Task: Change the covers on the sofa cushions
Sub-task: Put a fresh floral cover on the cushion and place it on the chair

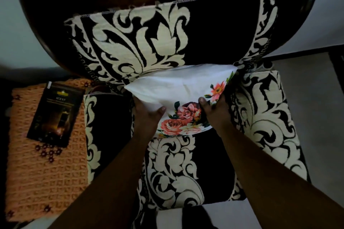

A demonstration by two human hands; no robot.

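At far left, an orange waffle-textured cloth (46,173) with small dark flower motifs covers a low surface beside the seat. A dark printed packet (55,115) lies flat on the upper part of this cloth. To the right of it is the sofa chair (167,33), draped in black fabric with a large cream scroll pattern over both backrest and seat; a carved dark wood frame shows above the backrest. The white cushion (173,83) lies across the seat where it meets the backrest, with its left end bare. The left hand (149,115) grips the lower left part of the cushion: the thumb lies on top, pressed into the white fabric, while the fingers are hidden beneath, so their exact curl cannot be determined. The floral cover (188,119), white with pink and red roses, is pulled partway over the right and lower portion of the cushion. The right hand (214,111) holds the cover at its edge, thumb on top against the printed fabric, fingers out of sight underneath. Both forearms extend up from the lower edge of the view. At far right, pale floor (312,98) is visible beside the chair.
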